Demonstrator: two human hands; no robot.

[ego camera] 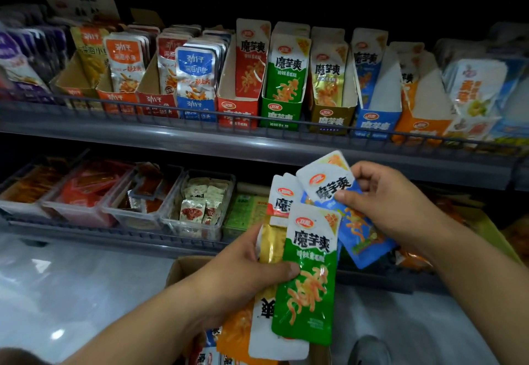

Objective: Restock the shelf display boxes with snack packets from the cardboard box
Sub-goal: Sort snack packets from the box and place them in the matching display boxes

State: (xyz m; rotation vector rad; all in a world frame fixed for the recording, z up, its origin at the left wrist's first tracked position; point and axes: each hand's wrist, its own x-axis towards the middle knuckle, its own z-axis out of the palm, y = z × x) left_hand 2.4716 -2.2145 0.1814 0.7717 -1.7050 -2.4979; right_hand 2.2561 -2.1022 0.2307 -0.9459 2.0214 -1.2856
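Grips in the left hand [243, 273] a fanned bunch of snack packets, thumb pressed across the green packet [309, 279] in front, fingers [256, 238] curled round the back. Fanned, probably, to leave every flavour's colour on show for sorting. Behind the green: a gold packet [272, 246], a red-edged packet [282, 201] and, lower down, a white-and-orange packet [274, 333].

Pinches with the right hand [392, 204] the white top of a blue packet [357, 230], thumb and curled fingers closed on it. Tilted, off to the right of the bunch but overlapping it. Looks like singling out one flavour for its matching box.

Carries the lot in front of the lower shelf [143, 238], above the open cardboard box [183, 267], itself largely hidden under the left forearm.

Up on the upper shelf [171, 138], side by side: red box [237, 113], green box [279, 115], gold box [329, 118], blue box [375, 124], orange box [418, 130], all holding upright packets. Blue box seemingly low on stock, with much bare white inner wall showing; a likely home for the blue packet.

As for looks: slim, flat, glossy pouches, white at the top with an orange-red logo and bold black characters, coloured below with printed orange strips. Soft and slippery by appearance, so apt to slide from a loose fan.
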